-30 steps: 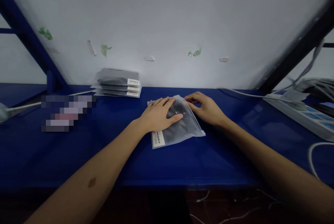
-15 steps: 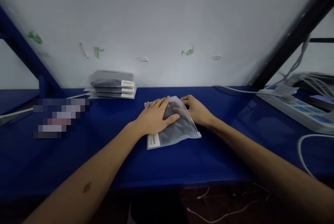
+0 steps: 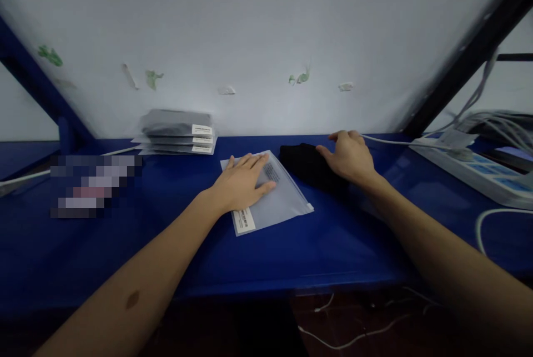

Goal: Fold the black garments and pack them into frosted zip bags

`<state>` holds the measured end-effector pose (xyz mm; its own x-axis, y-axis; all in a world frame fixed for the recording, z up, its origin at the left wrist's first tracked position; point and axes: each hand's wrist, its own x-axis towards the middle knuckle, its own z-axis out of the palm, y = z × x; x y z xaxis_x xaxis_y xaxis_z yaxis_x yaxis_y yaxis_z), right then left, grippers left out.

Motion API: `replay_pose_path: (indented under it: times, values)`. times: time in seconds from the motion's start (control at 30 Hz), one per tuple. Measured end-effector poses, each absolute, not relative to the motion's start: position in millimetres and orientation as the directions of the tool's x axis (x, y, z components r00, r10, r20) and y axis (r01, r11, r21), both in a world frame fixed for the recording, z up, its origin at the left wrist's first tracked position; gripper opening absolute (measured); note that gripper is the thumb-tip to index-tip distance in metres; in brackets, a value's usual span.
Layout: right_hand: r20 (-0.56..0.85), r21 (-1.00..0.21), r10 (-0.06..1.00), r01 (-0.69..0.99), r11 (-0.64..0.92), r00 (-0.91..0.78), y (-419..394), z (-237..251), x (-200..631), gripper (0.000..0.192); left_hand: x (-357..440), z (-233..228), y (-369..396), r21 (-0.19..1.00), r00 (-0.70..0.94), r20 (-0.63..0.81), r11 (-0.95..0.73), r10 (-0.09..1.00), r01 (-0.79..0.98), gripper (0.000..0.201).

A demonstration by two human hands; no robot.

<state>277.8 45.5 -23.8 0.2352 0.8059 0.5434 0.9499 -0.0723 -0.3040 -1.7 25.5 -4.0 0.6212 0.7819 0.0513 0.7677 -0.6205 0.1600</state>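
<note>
Frosted zip bag (image 3: 275, 199): flat on blue counter (image 3: 166, 246), centre, white barcode label at near-left corner; looks empty. Pinned under left hand (image 3: 239, 185), palm down, fingers spread flat and open, nothing clasped.

Black folded garment (image 3: 308, 165): on counter just right of bag's far edge, touching or nearly so; cannot tell which. Right hand (image 3: 350, 157) laid on its right end, fingers curled loosely over the cloth, thumb toward the back wall; firm grip not confirmed, cannot tell whether closed on it.

Step, by judgement: bag and contents lying separate, bag steadied, garment being handled. Next move likely calls for holding bag still and keeping the cloth folded.

Arms: both forearms extended from lower corners, converging toward centre; right wrist reaching further back.

Also present: stack of packed bags (image 3: 177, 132) at back left; power strip (image 3: 474, 171) and white cables (image 3: 487, 224) at right; blurred patch at left.
</note>
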Motion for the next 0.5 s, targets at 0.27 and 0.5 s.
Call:
replay_pose_path:
  times: [0.27, 0.5]
  values:
    - [0.375, -0.149, 0.919, 0.970, 0.193, -0.125, 16, -18, 223, 0.054, -14, -3, 37, 0.127, 0.570, 0.185, -0.595, 0.800, 0.794, 0.046]
    - [0.306, -0.358, 0.916, 0.860, 0.363, -0.260, 8, -4, 212, 0.037, -16, 1, 40, 0.170, 0.376, 0.235, -0.419, 0.896, 0.892, 0.034]
